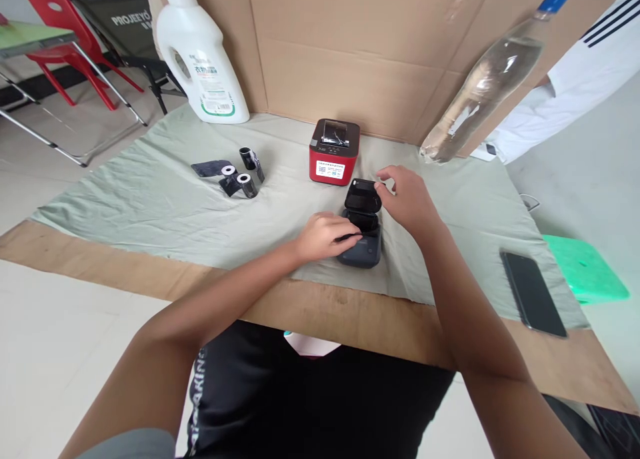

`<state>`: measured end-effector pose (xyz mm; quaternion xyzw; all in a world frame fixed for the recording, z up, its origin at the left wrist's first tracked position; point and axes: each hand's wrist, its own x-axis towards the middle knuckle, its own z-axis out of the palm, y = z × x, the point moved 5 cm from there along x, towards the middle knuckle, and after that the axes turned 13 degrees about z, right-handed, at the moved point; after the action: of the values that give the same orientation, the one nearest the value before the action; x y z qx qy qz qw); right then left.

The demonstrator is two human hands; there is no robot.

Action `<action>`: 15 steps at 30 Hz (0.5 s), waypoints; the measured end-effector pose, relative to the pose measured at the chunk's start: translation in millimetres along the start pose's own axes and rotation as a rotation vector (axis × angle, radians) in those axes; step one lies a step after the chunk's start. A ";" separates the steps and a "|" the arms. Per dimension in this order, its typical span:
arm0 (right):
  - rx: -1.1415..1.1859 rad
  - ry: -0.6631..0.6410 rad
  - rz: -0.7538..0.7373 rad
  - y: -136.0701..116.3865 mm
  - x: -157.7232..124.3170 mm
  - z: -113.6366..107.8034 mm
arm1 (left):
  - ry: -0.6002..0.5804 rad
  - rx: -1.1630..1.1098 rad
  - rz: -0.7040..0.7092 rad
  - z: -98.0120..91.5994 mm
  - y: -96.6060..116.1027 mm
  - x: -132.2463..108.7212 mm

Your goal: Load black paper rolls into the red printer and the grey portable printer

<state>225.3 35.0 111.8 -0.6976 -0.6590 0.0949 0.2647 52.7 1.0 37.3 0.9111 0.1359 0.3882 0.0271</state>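
Observation:
A small dark grey label printer (361, 249) lies on the pale green cloth (150, 199) with its black lid (363, 196) tipped up and open. My left hand (325, 236) rests curled on the printer's left side, fingers pressed against its body. My right hand (407, 196) pinches the right edge of the raised lid with thumb and fingers. Behind the printer stands a red and black printer (334, 151). To the left lie three black-wrapped paper rolls (239, 176).
A white detergent jug (200, 56) and a clear plastic bottle (483, 86) lean against the cardboard wall (350, 52). A black phone (533, 292) lies at the right table edge. Another person's white sleeve (590, 66) is far right, by a green stool (585, 269). Red chairs (65, 39) stand far left.

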 end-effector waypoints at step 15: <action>-0.133 -0.628 -0.087 -1.0 -16.8 6.7 | 0.090 0.205 0.445 -25.4 19.9 -0.2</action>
<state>219.3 20.3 103.0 -0.6212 -0.7424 0.2509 0.0063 38.9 -19.7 57.9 0.8983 -0.0285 0.4091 -0.1579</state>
